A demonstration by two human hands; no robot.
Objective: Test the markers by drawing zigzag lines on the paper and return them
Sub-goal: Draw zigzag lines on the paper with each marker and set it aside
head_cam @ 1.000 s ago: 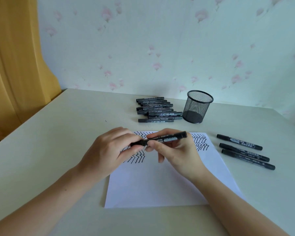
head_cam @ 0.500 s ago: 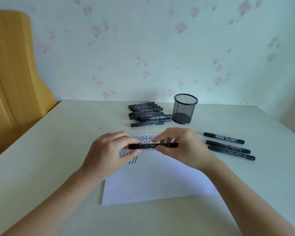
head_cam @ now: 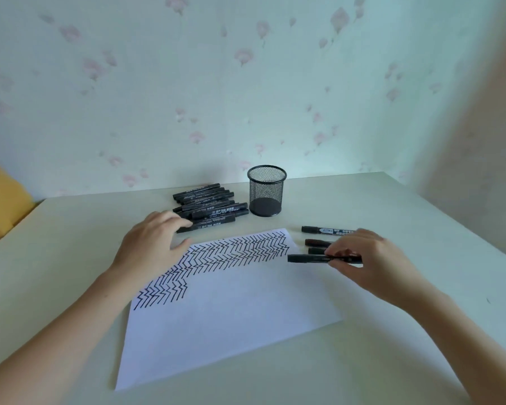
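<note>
Three black capped markers [head_cam: 319, 242] lie in a short row right of centre in the frame, on the pale surface [head_cam: 70, 235] just beside the white sheet of paper [head_cam: 231, 311]. The right hand [head_cam: 371, 258] pinches a fourth black marker [head_cam: 307, 258] by its barrel, level and low, at the near side of that row — its capped end reaches to the paper's right edge. Whether it already rests on the surface I cannot tell. The left hand [head_cam: 154, 244] is relaxed with fingers spread, its fingertips touching the nearest pen of the stacked pile of black markers [head_cam: 211, 207] at upper centre, holding nothing yet. Beside the pile stands a black wire-mesh pen cup [head_cam: 267, 190], which looks empty.

Rows of black zigzag lines [head_cam: 234, 249] fill the paper's far edge and run down its left side. By my judgement, the step in hand is returning a tested marker to the finished group while reaching for a fresh one. Next move: let go on the right, close the left fingers round the nearest pen, bring it over the paper and uncap it.
</note>
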